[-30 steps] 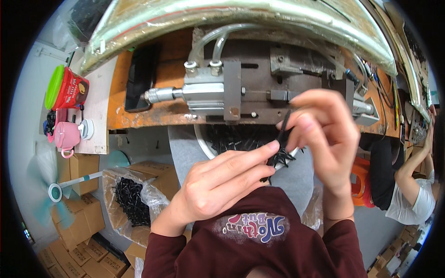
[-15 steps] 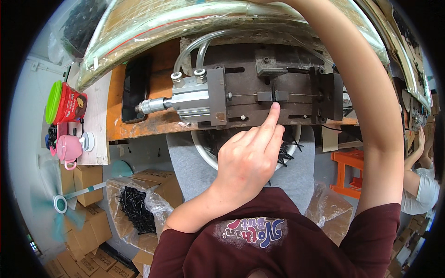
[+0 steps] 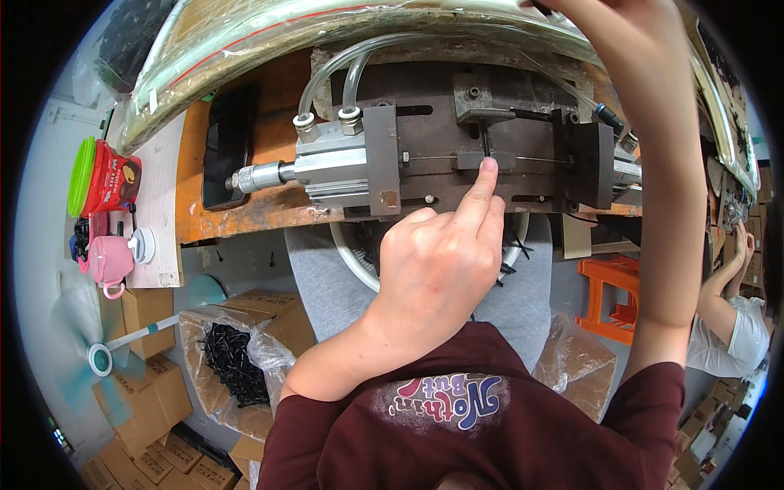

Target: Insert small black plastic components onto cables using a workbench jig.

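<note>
My left hand (image 3: 441,265) reaches up from below with its index finger stretched out, the tip on a small dark block (image 3: 469,161) at the middle of a metal fixture (image 3: 441,184). A thin black piece (image 3: 487,140) runs from the block toward a bracket (image 3: 474,102) behind it. My right hand (image 3: 625,28) is at the upper edge, raised over the far right, partly cut off by the frame. Something small and dark shows at its fingertips, too little to name.
An air cylinder (image 3: 331,167) with clear hoses stands at the fixture's left, beside a black phone (image 3: 227,151). Below are a white tub (image 3: 347,257), a bag of black parts (image 3: 233,363) and an orange stool (image 3: 608,298). A co-worker (image 3: 731,331) sits far right.
My right hand has come down into view from beyond the upper edge, moving right. My left fingertip stays at the block. The whole view has shifted slightly.
</note>
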Tool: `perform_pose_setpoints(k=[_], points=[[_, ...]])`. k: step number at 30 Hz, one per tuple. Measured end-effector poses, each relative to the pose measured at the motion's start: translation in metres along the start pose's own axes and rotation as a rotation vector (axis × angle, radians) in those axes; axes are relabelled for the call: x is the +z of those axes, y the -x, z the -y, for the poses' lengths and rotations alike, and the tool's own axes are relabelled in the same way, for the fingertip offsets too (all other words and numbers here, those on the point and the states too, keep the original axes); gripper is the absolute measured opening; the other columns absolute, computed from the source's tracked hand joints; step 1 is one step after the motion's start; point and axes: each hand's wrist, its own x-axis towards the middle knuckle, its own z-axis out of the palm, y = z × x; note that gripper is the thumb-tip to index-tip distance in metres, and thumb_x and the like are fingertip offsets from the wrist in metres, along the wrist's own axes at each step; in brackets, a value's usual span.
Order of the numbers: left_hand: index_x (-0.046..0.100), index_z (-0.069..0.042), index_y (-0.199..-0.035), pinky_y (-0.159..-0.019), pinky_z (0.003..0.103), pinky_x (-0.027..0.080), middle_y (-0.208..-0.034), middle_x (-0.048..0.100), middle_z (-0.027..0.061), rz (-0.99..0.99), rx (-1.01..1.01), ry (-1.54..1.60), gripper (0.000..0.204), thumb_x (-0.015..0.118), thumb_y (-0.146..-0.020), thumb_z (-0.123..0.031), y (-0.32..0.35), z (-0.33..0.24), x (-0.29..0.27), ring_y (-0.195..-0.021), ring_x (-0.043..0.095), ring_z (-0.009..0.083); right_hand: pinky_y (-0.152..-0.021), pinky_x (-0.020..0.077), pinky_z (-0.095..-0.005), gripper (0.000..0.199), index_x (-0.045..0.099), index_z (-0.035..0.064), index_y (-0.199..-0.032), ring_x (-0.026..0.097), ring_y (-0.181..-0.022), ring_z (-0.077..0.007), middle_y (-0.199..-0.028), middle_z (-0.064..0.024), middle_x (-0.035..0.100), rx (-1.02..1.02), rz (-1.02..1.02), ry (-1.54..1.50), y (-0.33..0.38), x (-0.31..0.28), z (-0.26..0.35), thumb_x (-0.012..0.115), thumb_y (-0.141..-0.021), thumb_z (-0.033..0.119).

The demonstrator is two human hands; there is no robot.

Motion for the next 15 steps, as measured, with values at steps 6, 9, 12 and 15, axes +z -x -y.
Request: perform_pose_setpoints(k=[6,9,12,15], points=[[0.068,-0.004,-0.101,-0.062,0.029,0.054,-0.118,0.069,0.0094,-0.019,0.026,0.119,0.034,0.081,-0.071,-0.012,-0.003,-0.001,-0.003,-0.073,0.068,0.0194,-0.083,0.0518,-0.0276,0.025,0.067,-0.0065,-0.113,0.065,-0.092,-0.0161,-0.105,-0.0123,0.069,0.121,-0.125,-0.029,0.1,-0.016,0.025,0.062,-0.089,-0.002],[0.063,-0.001,-0.108,-0.07,0.033,0.057,-0.111,0.068,0.0143,-0.271,0.002,0.368,0.044,0.084,-0.069,-0.007,0.003,-0.008,0.0,-0.085,0.069,0.0236,-0.087,0.0506,-0.0306,0.031,0.067,-0.0073,-0.112,0.063,-0.098,-0.0218,-0.111,-0.0168,0.067,0.085,-0.057,0.041,0.138,-0.004,0.026,0.065,-0.081,-0.01],[0.063,0.001,-0.107,-0.075,0.033,0.058,-0.104,0.069,0.0151,-0.345,0.075,0.428,0.047,0.086,-0.066,-0.001,0.006,-0.013,-0.003,-0.089,0.069,0.0263,-0.081,0.0525,-0.0324,0.035,0.07,-0.0029,-0.11,0.066,-0.096,-0.0259,-0.108,-0.0166,0.07,0.073,-0.066,0.026,0.155,0.018,0.034,0.072,-0.075,-0.008],[0.068,0.001,-0.106,-0.073,0.032,0.058,-0.099,0.07,0.0132,-0.297,0.088,0.439,0.044,0.085,-0.066,0.0,0.007,-0.013,-0.011,-0.087,0.069,0.0243,-0.085,0.0514,-0.0334,0.035,0.07,-0.0038,-0.11,0.065,-0.1,-0.0258,-0.111,-0.0173,0.069,0.129,-0.097,-0.112,0.162,0.016,0.028,0.072,-0.075,-0.008]])
